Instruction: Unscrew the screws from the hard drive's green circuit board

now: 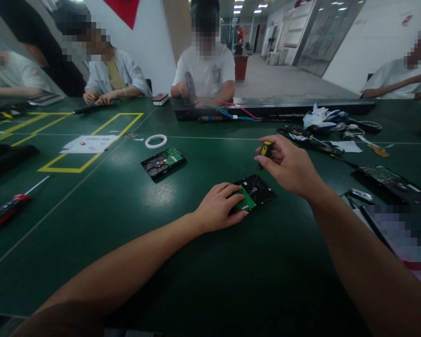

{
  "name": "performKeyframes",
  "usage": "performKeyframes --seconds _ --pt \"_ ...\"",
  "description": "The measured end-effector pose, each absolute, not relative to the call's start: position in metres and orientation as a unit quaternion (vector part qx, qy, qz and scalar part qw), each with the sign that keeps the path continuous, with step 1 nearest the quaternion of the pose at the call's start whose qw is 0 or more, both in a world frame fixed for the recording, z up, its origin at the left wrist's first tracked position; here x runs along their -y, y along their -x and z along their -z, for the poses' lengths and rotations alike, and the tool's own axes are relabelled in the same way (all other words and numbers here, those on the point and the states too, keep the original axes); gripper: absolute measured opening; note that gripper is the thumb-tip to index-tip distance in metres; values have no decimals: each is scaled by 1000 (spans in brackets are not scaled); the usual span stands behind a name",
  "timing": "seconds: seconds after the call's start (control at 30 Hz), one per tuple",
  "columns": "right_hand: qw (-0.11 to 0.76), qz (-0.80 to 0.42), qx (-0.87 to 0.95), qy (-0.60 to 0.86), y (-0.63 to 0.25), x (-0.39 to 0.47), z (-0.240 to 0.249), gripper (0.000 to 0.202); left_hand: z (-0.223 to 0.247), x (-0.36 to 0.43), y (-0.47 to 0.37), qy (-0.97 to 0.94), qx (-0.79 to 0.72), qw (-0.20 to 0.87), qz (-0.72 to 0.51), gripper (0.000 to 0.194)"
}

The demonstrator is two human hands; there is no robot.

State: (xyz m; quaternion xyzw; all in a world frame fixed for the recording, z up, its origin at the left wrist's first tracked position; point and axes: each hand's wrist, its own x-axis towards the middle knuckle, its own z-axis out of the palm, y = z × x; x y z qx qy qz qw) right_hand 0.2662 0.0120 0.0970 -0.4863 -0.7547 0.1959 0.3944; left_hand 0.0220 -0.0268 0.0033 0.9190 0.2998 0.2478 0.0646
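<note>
Left hand [215,208]: was bare, from fingers [228,188] to wrist.
Left forearm [154,241]: was bare behind the fingers, tapering wristward.
Right hand [291,166]: was bare throughout.
Right forearm [351,243]: was bare, widening away from its fingers.

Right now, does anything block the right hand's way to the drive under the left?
Nothing visible stands between the tool in the right hand and the hard drive; the left hand covers part of its green board.

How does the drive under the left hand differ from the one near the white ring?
The first drive is partly covered by the left hand; the second drive is untouched. The first drive's green board sits left, the second drive's right. Both lie on the table.
</note>
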Motion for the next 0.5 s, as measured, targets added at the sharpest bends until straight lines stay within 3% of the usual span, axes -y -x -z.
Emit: performKeyframes --seconds 0.5 --pt "426 -185 775 428 -250 9 -83 34 -5 28 -22 -922 -305 57 -230 41"
